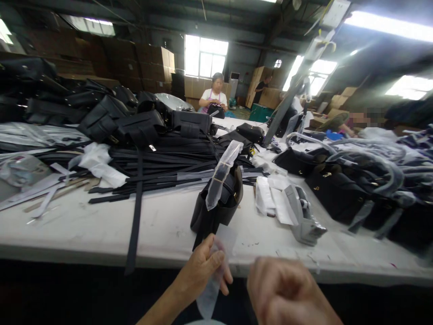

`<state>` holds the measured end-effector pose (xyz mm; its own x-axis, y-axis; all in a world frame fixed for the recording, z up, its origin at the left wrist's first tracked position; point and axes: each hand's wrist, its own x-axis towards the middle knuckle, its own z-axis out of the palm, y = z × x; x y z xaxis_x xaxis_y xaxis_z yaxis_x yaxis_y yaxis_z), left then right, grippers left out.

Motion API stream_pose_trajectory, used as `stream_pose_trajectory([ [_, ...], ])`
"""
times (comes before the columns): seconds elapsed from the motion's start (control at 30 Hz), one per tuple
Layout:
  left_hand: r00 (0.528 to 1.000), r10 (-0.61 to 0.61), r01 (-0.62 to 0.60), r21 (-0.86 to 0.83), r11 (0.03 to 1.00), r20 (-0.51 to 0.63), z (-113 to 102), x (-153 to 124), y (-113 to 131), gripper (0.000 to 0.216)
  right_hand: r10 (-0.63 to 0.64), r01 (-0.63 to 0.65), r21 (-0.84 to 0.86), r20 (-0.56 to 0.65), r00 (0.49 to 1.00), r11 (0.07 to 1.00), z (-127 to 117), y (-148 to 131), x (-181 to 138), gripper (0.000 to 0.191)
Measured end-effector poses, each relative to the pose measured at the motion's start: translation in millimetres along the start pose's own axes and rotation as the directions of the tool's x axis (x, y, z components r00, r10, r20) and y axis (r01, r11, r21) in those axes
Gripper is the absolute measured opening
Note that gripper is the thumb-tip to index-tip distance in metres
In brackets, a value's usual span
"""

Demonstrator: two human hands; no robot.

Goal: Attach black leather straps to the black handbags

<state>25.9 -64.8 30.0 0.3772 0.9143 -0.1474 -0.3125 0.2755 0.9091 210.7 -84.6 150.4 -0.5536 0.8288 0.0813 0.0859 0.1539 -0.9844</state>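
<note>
Head view: my left hand (203,266) pinches a clear plastic strip (216,271) at the near table edge (101,243). Right hand (287,293) curled, blurred; grip unclear. Black bag (216,203) just beyond, one handle already wrapped (221,176). I judge wrapping partly done; this strip not yet applied.

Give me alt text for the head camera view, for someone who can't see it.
The person's left hand pinches a clear plastic strip at the edge of a white worktable, beside the blurred, closed right hand. Just beyond stands a small black handbag with a plastic-wrapped handle, amid piles of black straps and bags.
</note>
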Motion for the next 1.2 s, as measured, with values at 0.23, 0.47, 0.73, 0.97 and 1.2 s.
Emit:
stream_pose_trajectory([
  [0.23,0.994,-0.054,0.074,0.213,0.974,-0.095,-21.9,-46.5,-0.6,0.03,0.302,-0.294,0.348,0.034,0.953,0.89,44.5,88.4,41.4,0.048],
  [0.47,0.987,0.08,-0.047,0.223,0.974,-0.143,-39.2,-58.6,-9.5,0.026,0.352,-0.317,0.167,-0.255,0.901,0.934,80.5,93.9,51.2,0.038],
  [0.73,0.932,0.098,-0.015,0.232,0.973,-0.35,-60.7,-64.5,-9.8,0.039,0.306,-0.341,-0.057,-0.323,0.895,0.938,67.5,112.7,75.2,0.036],
  [0.97,0.882,0.254,-0.025,0.501,0.865,-0.396,-74.9,-84.8,5.6,0.032,0.338,-0.413,-0.187,-0.335,0.88,0.891,76.7,127.7,86.5,0.027],
  [1.2,0.866,0.38,-0.053,0.696,0.716,-0.325,-93.9,-106.2,5.5,0.024,0.317,-0.31,0.064,-0.177,0.932,0.948,85.1,105.3,81.5,0.033],
])
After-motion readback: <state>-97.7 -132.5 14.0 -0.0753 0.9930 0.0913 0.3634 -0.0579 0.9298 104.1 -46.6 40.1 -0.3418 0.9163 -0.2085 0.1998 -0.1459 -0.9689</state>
